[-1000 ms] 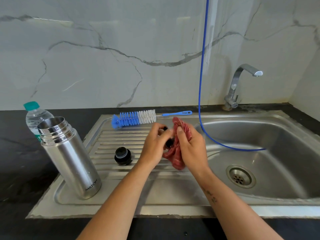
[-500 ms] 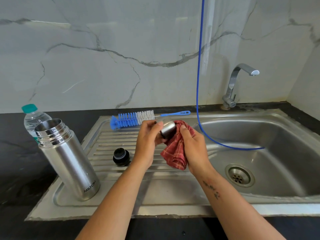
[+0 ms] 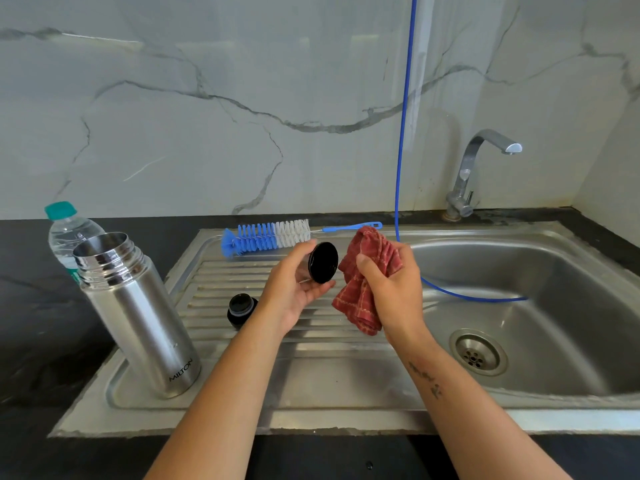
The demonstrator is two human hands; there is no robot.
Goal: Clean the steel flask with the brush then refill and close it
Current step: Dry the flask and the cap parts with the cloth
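The open steel flask (image 3: 138,320) stands at the left of the sink's drainboard (image 3: 311,379), its mouth uncovered. My left hand (image 3: 294,289) holds the flask's cup lid (image 3: 323,262) above the drainboard, its black inside turned toward the right. My right hand (image 3: 391,289) grips a bunched red cloth (image 3: 363,296) just right of the lid, a small gap between them. The black stopper (image 3: 241,308) sits on the drainboard ridges below my left hand. The blue and white bottle brush (image 3: 270,235) lies along the drainboard's back edge.
A plastic water bottle (image 3: 67,233) with a teal cap stands behind the flask on the dark counter. A blue hose (image 3: 401,168) hangs down the wall and curls into the sink basin (image 3: 554,306). The tap (image 3: 474,171) stands at the back right.
My hands have drawn apart: the cloth came off the lid, and my left hand turned the lid so its black inside shows.
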